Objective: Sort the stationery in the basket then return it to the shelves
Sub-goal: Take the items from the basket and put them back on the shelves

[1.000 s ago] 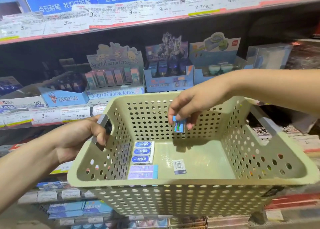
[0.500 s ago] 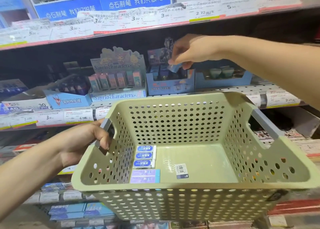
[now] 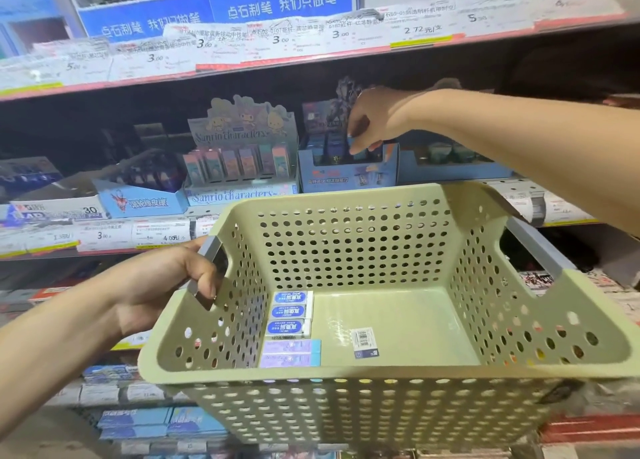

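**Six small packs left in the green basket**

Six flat items lie on the floor of the perforated green basket point(image 3: 398, 420): three blue-and-white erasers point(image 3: 290, 314) stacked in a column at about 9 o'clock, their Chinese print too small to read, two pale purple erasers point(image 3: 290, 353) just nearer the camera, and a small barcoded pack point(image 3: 364, 342) apart toward the centre. The left hand point(image 3: 162, 285) is closed around the basket's grey handle point(image 3: 210, 275) at the 9 o'clock side.

Beyond the far rim, the right hand point(image 3: 372, 120) reaches into a blue display box point(image 3: 348, 172) on the shelf at 12 o'clock. Its fingers curl downward among the packs; I cannot tell whether they hold anything. Left of it stands a box printed "Sanrio characters" point(image 3: 242, 165). Price tags point(image 3: 156, 233) on the shelf edge read "3.00" and "4.00". Higher, a blue sign point(image 3: 277, 6) shows "点石制笔 我们只做笔", above tags reading "3.00", "2.72" and "5".
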The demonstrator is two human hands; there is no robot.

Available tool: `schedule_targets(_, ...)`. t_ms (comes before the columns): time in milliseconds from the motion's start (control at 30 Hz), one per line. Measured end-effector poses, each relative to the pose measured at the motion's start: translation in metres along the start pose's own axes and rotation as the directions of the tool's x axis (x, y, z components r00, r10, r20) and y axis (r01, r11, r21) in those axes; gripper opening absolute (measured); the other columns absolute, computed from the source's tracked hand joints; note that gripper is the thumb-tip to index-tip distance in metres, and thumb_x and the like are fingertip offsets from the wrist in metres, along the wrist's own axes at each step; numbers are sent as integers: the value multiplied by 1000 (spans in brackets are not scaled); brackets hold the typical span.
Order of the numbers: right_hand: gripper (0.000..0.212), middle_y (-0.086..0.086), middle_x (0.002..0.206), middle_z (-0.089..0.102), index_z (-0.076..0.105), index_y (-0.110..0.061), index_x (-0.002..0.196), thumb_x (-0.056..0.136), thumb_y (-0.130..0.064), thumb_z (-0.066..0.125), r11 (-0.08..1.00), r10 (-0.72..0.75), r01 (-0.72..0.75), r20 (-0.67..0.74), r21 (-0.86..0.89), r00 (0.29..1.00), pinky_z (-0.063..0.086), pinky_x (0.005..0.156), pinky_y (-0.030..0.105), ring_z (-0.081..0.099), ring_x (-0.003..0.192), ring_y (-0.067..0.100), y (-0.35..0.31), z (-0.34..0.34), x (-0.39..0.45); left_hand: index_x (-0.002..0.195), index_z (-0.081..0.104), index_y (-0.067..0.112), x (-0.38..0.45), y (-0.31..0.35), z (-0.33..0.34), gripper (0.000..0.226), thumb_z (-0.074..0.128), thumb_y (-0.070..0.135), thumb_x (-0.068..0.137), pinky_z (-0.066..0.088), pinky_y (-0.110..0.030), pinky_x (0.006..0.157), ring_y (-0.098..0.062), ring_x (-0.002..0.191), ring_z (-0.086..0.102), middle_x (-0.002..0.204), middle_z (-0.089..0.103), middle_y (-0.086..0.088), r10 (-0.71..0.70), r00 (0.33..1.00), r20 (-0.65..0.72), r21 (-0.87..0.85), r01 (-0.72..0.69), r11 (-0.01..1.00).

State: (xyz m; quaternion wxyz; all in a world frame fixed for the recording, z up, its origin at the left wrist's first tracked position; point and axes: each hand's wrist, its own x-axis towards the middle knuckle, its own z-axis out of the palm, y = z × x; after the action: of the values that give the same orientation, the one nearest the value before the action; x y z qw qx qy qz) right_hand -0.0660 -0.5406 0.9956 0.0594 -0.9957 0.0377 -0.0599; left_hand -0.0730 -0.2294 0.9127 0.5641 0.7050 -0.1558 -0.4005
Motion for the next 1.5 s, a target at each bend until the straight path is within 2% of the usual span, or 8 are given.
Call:
schedule_targets(133, 25, 7, 93, 72, 67, -4, 105, 92, -23, 58, 1000, 16, -16, 70, 0, 997, 49, 72, 24, 64, 78, 17, 1, -6, 0, 99, 59, 9, 5, 0, -3, 79, 54, -4, 21, 52, -36, 46, -32, 50, 58, 88, 56, -27, -7, 1000, -10, 9, 8, 1000)
schedule_targets(300, 34, 4, 117, 63, 62, -8, 120, 91, -26, 59, 996, -14, 15, 17, -83, 1000, 38, 78, 24, 57, 99, 21, -1, -1, -1, 102, 58, 10, 7, -3, -6, 82, 55, -3, 22, 51, -35, 47, -31, 51, 56, 94, 52, -25, -26, 1000, -8, 0, 26, 1000)
schedule_targets(733, 28, 2, 113, 62, 58, -22, 120, 92, -25, 54, 999, -43, 43, 14, -14, 999, 43, 82, 29, 57, 99, 21, 3, -9, 4, 114, 53, 2, 8, -3, -7, 93, 54, -4, 21, 52, -35, 44, -32, 49, 56, 92, 53, -27, -35, 999, -12, -6, 35, 999)
schedule_targets(900, 25, -3, 84, 63, 66, -16, 96, 89, -39, 59, 998, -50, 51, 16, -46, 999, 38, 71, 27, 57, 86, 19, 4, -6, 6, 115, 52, 3, 9, -3, -6, 95, 54, -3, 20, 51, -33, 43, -30, 48, 54, 92, 51, -25, -28, 1000, -14, 2, 28, 1000)
schedule_targets(1100, 33, -1, 88, 52, 58, -13, 90, 83, -44, 65, 992, -65, 54, -93, -115, 994, 34, 59, 29, 49, 83, 21, 5, 7, 10, 114, 54, 4, 7, -2, -5, 95, 54, -4, 20, 51, -35, 42, -31, 47, 56, 90, 53, -26, -21, 1000, -4, 3, 21, 1000)
schedule_targets(1200, 34, -1, 88, 51, 60, -13, 94, 83, -45, 64, 986, -87, 70, -108, -150, 990, 34, 69, 28, 49, 85, 21, 4, 7, 11, 115, 54, 5, 6, -2, -5, 96, 54, -4, 20, 51, -34, 43, -32, 47, 57, 85, 54, -27, -21, 1000, -1, 5, 21, 1000)
schedule_targets(1333, 35, -2, 83, 55, 67, -11, 95, 83, -44, 64, 985, -111, 101, -72, -139, 991, 35, 68, 27, 51, 78, 19, 5, 5, 11, 114, 55, 6, 6, -1, -4, 94, 53, -4, 20, 51, -34, 42, -32, 46, 57, 82, 56, -27, -14, 1000, 6, 12, 14, 1000)
schedule_targets(1500, 38, -3, 96, 61, 65, -16, 105, 78, -40, 72, 985, -100, 103, 28, -136, 995, 41, 69, 24, 56, 87, 18, 5, -7, 9, 97, 59, 9, 2, 2, -1, 74, 45, -11, 28, 50, -33, 39, -32, 41, 57, 70, 58, -25, -7, 999, 46, -20, 8, 1000)
